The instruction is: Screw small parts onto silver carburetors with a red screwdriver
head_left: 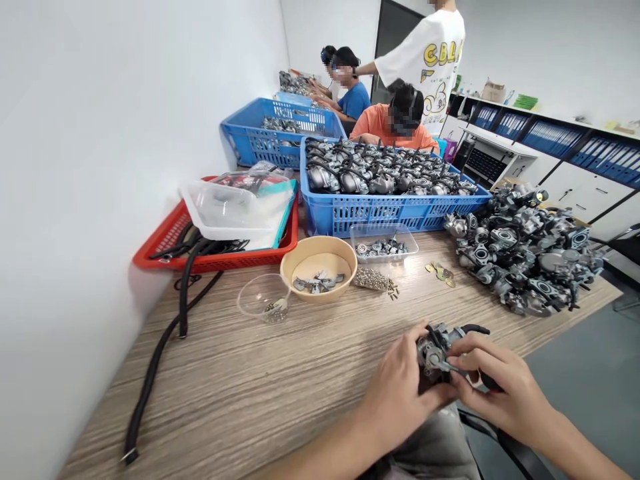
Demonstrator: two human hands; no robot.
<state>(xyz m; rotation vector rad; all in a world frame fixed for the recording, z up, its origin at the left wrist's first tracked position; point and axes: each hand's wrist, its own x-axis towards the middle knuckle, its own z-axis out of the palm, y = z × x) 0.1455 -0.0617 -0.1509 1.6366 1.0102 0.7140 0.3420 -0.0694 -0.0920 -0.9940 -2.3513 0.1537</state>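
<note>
A grey metal carburetor (434, 355) with a short black hose is held over the table's front edge. My left hand (400, 381) wraps round its left side, the thumb beneath it. On its right side, the fingers of my right hand (483, 373) are pinched together against a small lever-like part; a dark object shows partly under that hand. Beyond the hands lie brass-coloured plates (441, 273), a bag of small screws (371, 279), and a tan bowl (320, 267) with flat metal parts.
A pile of carburetors (530, 250) covers the table's right side. Blue crates (380, 212), a clear tray (385, 243), a clear round tub (263, 297) and a red basket (215, 260) stand behind. Black straps (155, 360) lie left. Several people are beyond the crates.
</note>
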